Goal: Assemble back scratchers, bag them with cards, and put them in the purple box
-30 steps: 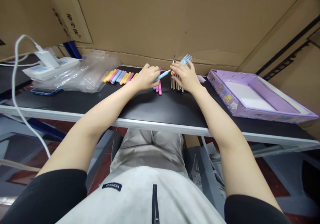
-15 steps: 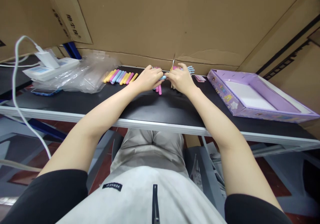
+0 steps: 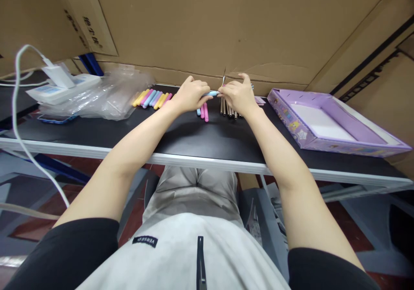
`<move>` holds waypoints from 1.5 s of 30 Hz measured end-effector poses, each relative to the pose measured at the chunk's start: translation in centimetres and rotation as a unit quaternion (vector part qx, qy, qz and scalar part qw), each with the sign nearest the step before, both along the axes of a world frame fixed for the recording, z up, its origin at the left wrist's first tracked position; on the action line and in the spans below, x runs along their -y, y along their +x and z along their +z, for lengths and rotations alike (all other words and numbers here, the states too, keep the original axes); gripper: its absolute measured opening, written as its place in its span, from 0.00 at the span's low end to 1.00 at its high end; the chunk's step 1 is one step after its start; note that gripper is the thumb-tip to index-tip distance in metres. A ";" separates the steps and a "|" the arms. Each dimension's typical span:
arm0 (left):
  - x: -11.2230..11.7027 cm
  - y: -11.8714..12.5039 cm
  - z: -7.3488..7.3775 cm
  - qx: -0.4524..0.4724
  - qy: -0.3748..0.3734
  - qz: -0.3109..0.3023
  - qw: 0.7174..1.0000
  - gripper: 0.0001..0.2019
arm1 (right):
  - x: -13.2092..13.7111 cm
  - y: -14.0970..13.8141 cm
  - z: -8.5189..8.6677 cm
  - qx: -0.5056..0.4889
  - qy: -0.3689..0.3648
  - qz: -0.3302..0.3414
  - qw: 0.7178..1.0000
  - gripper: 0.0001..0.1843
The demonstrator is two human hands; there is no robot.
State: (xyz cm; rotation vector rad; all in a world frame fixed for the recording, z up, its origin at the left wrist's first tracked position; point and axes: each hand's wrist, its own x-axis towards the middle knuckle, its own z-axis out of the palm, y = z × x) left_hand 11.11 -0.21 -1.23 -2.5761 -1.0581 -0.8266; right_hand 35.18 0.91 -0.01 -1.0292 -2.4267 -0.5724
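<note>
My left hand (image 3: 193,94) is closed around a light blue pen (image 3: 212,93), held level just above the black table. The fingertips of my right hand (image 3: 237,95) pinch the pen's right end; its index finger is raised. Whether a separate small part sits between those fingertips is too small to tell. Below my left hand lie pink and light blue pen-like sticks (image 3: 204,112). Under my right hand is a bunch of thin brownish metallic rods (image 3: 230,111), partly hidden. A row of yellow, pink, blue and purple sticks (image 3: 152,99) lies left of my left hand.
Clear plastic bags (image 3: 113,96) lie at the left over a phone (image 3: 56,119), beside a white power strip (image 3: 64,87) with a charger and cable. An open purple box (image 3: 310,137) stands on the right. A cardboard wall (image 3: 194,27) closes off the back.
My hands have shifted slightly apart, and more of the light blue pen shows between them. My right hand has lifted a little, uncovering more of the brownish rods.
</note>
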 end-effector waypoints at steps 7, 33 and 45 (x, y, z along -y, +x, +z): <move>-0.1 -0.1 0.3 0.012 -0.015 0.010 1.000 0.13 | 0.2 0.0 0.3 -0.015 -0.021 -0.007 1.000 0.19; -0.4 -6.1 2.4 0.032 -0.050 0.112 0.992 0.16 | -2.0 4.5 0.1 -0.045 -0.008 -0.095 0.994 0.18; 0.4 -9.6 1.9 -0.023 -0.218 0.471 0.854 0.26 | -1.3 7.0 0.7 -0.046 -0.038 -0.202 0.978 0.20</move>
